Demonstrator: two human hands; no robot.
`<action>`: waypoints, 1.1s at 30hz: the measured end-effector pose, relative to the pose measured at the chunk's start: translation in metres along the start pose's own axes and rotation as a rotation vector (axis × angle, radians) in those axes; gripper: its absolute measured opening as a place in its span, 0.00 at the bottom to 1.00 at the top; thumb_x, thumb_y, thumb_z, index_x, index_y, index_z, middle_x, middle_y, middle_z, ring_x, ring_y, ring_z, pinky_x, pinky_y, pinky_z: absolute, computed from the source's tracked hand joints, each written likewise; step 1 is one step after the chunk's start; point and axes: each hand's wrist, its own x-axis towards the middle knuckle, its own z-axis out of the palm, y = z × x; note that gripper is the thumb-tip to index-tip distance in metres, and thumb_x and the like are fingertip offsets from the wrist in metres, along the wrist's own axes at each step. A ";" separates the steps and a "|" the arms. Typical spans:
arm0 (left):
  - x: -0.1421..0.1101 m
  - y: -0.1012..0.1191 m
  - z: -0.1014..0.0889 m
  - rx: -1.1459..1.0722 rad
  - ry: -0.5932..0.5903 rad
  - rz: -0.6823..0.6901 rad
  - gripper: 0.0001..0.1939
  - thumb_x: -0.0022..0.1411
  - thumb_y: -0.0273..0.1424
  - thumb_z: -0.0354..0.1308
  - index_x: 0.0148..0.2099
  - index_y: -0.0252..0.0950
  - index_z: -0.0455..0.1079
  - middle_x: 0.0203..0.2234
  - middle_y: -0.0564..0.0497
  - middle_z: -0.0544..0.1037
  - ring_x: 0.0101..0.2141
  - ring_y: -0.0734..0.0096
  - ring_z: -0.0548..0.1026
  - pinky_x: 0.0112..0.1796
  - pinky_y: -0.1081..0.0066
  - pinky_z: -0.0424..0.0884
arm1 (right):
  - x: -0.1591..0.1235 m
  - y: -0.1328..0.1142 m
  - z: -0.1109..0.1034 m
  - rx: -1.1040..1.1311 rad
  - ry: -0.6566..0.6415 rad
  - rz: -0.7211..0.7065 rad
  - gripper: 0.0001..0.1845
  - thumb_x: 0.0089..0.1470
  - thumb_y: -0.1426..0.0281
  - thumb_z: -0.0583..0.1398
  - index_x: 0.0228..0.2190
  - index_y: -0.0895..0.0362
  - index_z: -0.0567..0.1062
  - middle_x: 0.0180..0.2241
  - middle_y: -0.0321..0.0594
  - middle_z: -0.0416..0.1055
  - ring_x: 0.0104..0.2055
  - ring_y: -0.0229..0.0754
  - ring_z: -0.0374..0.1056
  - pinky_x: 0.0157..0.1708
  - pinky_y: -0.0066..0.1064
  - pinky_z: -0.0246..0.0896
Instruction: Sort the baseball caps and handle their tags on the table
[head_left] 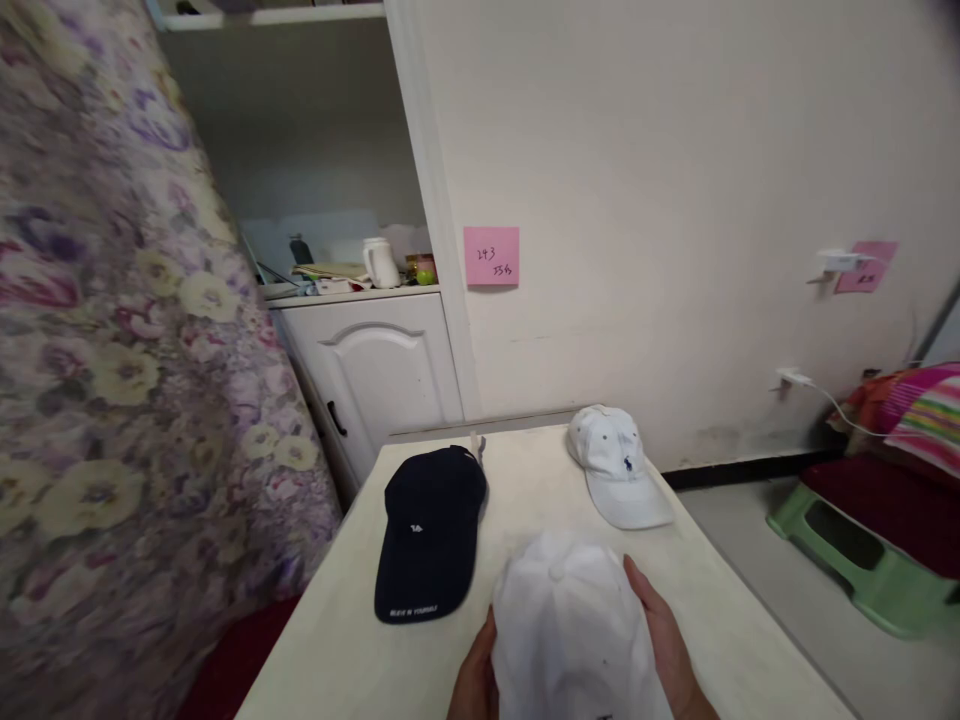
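Observation:
A white baseball cap [574, 630] is held between my two hands at the near edge of view, its crown facing up and its lower part cut off by the frame. My left hand [476, 675] grips the cap's left side, its fingertips partly hidden behind the fabric. On the opposite side, my right hand [664, 640] presses against the cap with its fingers along the edge. A navy baseball cap [431, 530] with white lettering on its brim lies on the table to the left. Farther back on the right rests another white cap [611, 460] with a small dark logo.
The caps are on a pale table [337, 640] that meets the wall. At left hangs a floral curtain [135, 350] beside a white cabinet [382, 370] bearing a white jug [381, 262]. A green stool [870, 560] stands on the floor at right.

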 end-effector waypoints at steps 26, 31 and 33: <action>0.022 0.009 -0.020 0.007 -0.100 -0.033 0.36 0.66 0.52 0.54 0.69 0.40 0.62 0.54 0.41 0.81 0.58 0.42 0.74 0.60 0.46 0.64 | 0.000 0.010 -0.006 -0.018 0.042 0.016 0.23 0.51 0.53 0.67 0.42 0.56 0.85 0.33 0.47 0.86 0.43 0.63 0.79 0.55 0.56 0.66; 0.033 0.005 -0.025 -0.017 -0.126 0.001 0.33 0.70 0.43 0.52 0.72 0.35 0.56 0.57 0.39 0.78 0.61 0.46 0.71 0.65 0.51 0.58 | -0.001 0.007 -0.006 -0.019 0.052 -0.033 0.25 0.48 0.55 0.69 0.44 0.57 0.84 0.33 0.46 0.86 0.42 0.62 0.80 0.53 0.55 0.68; 0.033 0.005 -0.024 -0.011 -0.118 -0.006 0.33 0.70 0.43 0.53 0.71 0.34 0.58 0.57 0.38 0.78 0.60 0.45 0.72 0.64 0.50 0.59 | 0.000 0.007 -0.008 -0.014 0.056 -0.045 0.25 0.50 0.55 0.68 0.45 0.57 0.84 0.33 0.47 0.86 0.42 0.62 0.80 0.53 0.55 0.68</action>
